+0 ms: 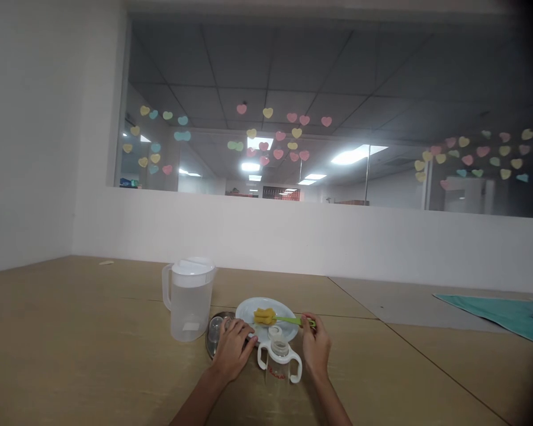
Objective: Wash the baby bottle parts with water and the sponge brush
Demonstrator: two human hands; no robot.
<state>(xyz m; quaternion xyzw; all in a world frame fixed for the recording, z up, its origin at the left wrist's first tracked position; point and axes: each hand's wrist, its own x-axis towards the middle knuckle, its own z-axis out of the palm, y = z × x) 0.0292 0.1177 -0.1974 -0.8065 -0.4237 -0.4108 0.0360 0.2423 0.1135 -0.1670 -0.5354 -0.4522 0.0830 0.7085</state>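
My right hand (316, 346) is closed round the green handle of a bottle brush (288, 319). Its yellow sponge head lies over a white plate (253, 305). At the plate's near left rim is my left hand (234, 348), its fingers curled and the thumb against the rim; the underside of the grip is hidden. Between my hands a clear baby bottle (278, 367) with two white handles stands upright, its mouth uncovered. A small white ring-shaped part (275, 333) sits just behind it on the plate. Left of the plate, a round metal tray (208, 343) holds a clear cap (215, 328), partly behind my left hand.
A lidded translucent pitcher (190, 305) with liquid inside stands behind and left of the tray. A teal cloth (497, 313) lies at the far right of the wooden table (115, 355). A small pale piece (106, 262) lies near the wall, below a window with heart stickers.
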